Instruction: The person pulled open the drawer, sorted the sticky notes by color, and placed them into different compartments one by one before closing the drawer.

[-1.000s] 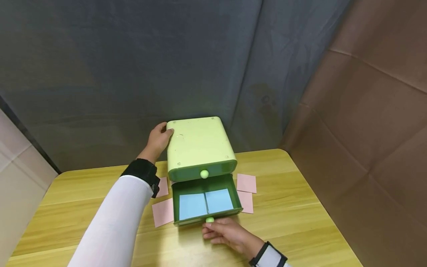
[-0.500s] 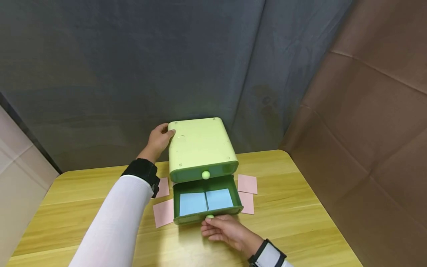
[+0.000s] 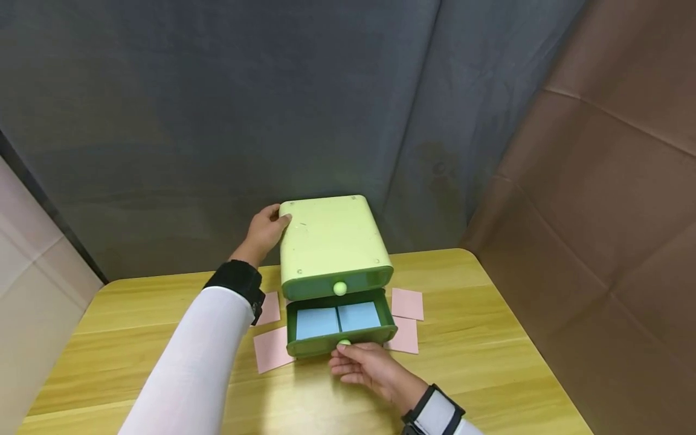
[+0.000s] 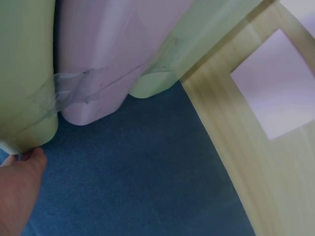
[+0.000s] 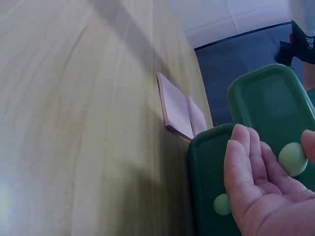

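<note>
A small cabinet of drawers [image 3: 334, 241] with a pale yellow-green top stands toward the table's back edge; the left wrist view shows a pink tier [image 4: 93, 54] between green ones. My left hand [image 3: 263, 232] grips its back left corner, thumb on top. Below the closed top drawer, a dark green drawer [image 3: 315, 347] is pulled part way out. Two pads of blue paper [image 3: 317, 322] lie side by side in it, a divider between them. My right hand [image 3: 370, 368] pinches this drawer's round knob [image 5: 293, 159]. Another knob [image 5: 221, 204] shows on the lowest drawer.
Pink paper pads lie on the wooden table [image 3: 478, 350] on both sides of the cabinet: two on the right, including one pad [image 3: 406, 304], and others on the left, including one pad [image 3: 272, 349]. A dark grey curtain [image 3: 244, 121] hangs behind, a brown one [image 3: 598, 181] at right.
The open drawer has slid some way back into the cabinet, my right hand moving with it. My left hand keeps its hold on the corner. The head view has shifted slightly.
</note>
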### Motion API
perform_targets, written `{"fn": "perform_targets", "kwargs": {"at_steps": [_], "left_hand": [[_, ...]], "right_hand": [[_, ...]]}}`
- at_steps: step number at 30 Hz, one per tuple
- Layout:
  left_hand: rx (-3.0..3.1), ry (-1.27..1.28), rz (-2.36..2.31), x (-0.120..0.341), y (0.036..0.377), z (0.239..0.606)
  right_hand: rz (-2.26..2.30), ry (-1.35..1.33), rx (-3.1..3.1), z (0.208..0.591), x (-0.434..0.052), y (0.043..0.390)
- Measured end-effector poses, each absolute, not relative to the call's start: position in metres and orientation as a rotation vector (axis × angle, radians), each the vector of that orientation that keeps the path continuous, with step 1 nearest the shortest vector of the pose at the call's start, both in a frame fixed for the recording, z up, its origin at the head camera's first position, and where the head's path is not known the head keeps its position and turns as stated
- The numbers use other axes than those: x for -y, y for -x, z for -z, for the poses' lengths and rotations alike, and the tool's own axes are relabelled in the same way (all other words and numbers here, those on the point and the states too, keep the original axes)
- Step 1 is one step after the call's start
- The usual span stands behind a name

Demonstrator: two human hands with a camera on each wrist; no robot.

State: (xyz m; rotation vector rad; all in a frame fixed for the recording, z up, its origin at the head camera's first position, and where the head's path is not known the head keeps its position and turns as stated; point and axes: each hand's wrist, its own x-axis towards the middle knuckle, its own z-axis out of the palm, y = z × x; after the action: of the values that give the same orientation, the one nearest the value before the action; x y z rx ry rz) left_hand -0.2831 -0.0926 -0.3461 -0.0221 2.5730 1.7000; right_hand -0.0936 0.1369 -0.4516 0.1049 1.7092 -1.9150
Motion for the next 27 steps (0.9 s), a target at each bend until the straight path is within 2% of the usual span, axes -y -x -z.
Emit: {"fn": "perform_targets", "kwargs": {"at_steps": [27], "left_hand": [[-2.597, -0.015, -1.705, 0.087, 0.281, 0.349]], "right_hand": [[1.958, -0.129, -1.787, 0.445, -0.133, 0.127]]}}
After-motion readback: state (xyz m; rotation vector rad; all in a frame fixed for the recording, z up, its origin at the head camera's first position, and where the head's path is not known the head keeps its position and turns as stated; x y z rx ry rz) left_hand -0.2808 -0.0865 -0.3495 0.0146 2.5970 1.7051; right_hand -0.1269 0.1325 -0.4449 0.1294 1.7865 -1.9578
